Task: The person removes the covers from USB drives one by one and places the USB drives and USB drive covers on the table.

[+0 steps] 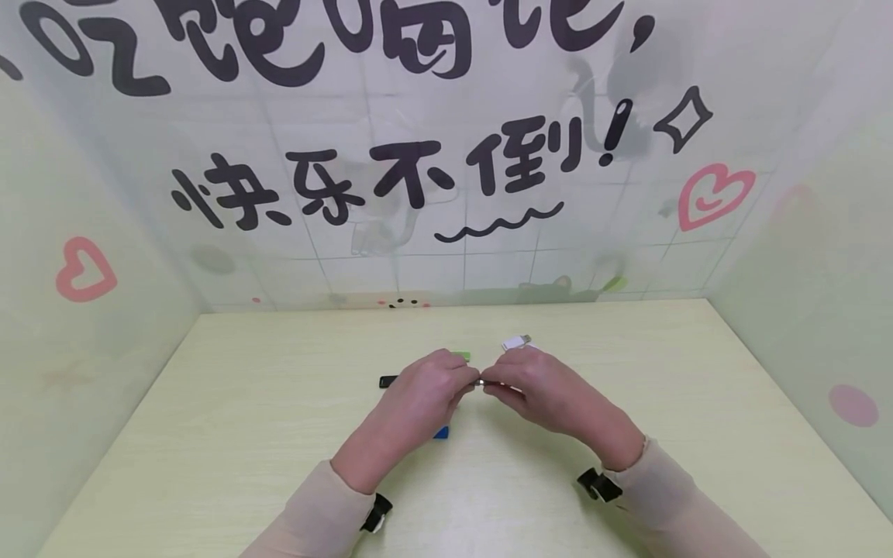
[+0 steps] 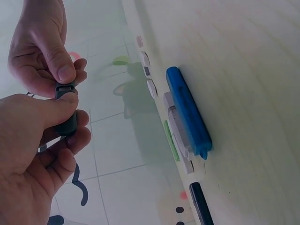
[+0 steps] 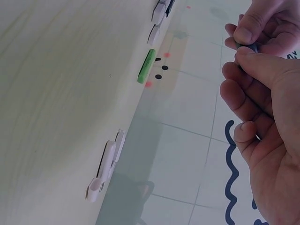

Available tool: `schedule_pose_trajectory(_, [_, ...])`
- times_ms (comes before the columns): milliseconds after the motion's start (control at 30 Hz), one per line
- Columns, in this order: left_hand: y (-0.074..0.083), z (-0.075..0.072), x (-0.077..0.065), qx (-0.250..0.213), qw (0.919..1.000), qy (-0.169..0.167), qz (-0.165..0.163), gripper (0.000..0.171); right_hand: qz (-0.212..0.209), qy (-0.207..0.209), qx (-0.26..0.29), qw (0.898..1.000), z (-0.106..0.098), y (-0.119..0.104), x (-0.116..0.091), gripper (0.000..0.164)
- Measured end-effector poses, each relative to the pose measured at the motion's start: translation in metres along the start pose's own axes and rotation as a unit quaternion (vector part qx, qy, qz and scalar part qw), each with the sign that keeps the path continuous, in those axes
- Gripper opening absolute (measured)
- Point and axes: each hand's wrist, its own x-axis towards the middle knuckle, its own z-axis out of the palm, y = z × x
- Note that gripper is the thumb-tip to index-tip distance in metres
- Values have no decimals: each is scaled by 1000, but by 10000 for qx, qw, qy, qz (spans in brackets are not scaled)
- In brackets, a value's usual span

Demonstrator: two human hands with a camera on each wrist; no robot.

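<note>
Both hands meet above the tabletop on one small dark USB stick (image 2: 67, 123). My left hand (image 1: 430, 387) pinches its body between thumb and curled fingers. From the other side my right hand (image 1: 547, 389) pinches the opposite end. A short metal-looking part shows between the two sets of fingertips in the head view. Most of the stick is hidden by fingers; I cannot tell whether the right-hand end is a separate cap. Below the left hand lies a blue stick (image 2: 189, 112), partly covered in the head view.
On the table (image 1: 244, 434) lie a black stick (image 1: 387, 381) left of the hands, a green one (image 3: 146, 66) behind them, and a white USB stick (image 1: 516, 342) with its metal plug showing, behind the right hand. Printed screens (image 1: 432, 271) enclose the back and sides.
</note>
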Motion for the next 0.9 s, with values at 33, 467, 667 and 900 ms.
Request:
schedule_pose_trajectory(33, [0,0,0,1,10000,-2,1,6,-2,-5,-4,10000,0,0,0,7])
schedule_pose_trajectory(467, [-1,0,0,-18,10000,-3,37,7,-23,-16,-32,10000,0,1,0,7])
schedule_pose_trajectory(667, [-1,0,0,-71,10000,24,6,7,-45,-11,-31,10000,-1,1,0,8])
schedule_pose_trajectory(900, [-1,-1,0,9,10000,-72,-57,6,37,-94,-44,9999,-2,1,0,10])
